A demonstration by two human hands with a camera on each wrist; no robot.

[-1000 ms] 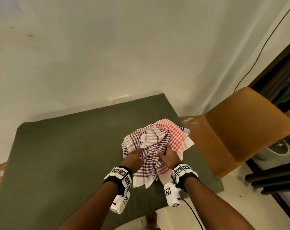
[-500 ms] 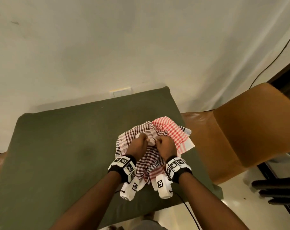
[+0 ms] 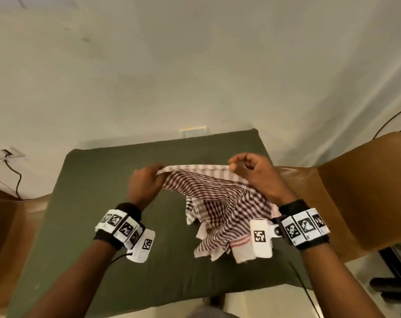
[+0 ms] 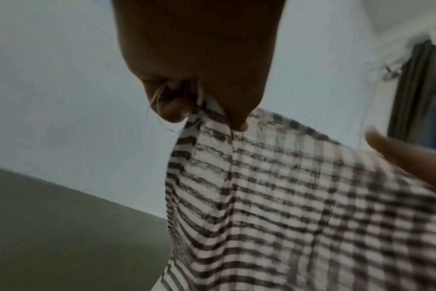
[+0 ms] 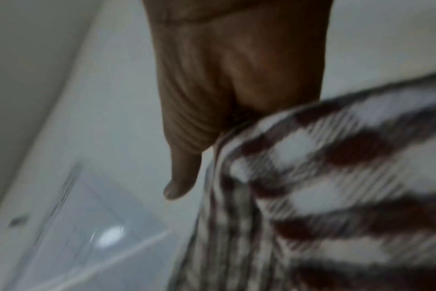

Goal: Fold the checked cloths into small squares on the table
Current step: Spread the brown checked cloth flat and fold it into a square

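A brown-and-white checked cloth hangs stretched above the green table. My left hand pinches its left top corner and my right hand pinches the right top corner. The top hem runs taut between them while the lower part drapes in folds onto the table. In the left wrist view, thumb and finger of my left hand clamp the cloth corner. The blurred right wrist view shows my right hand gripping the cloth. A red-striped cloth edge peeks out underneath, mostly hidden.
A tan leather chair stands close against the table's right side. The wall rises just behind the table, with a socket and cable at the left. The left half of the table carries no objects.
Both hands were together on the bunched cloths; they have since lifted and spread apart, pulling the brown checked cloth open by its top corners above the table.
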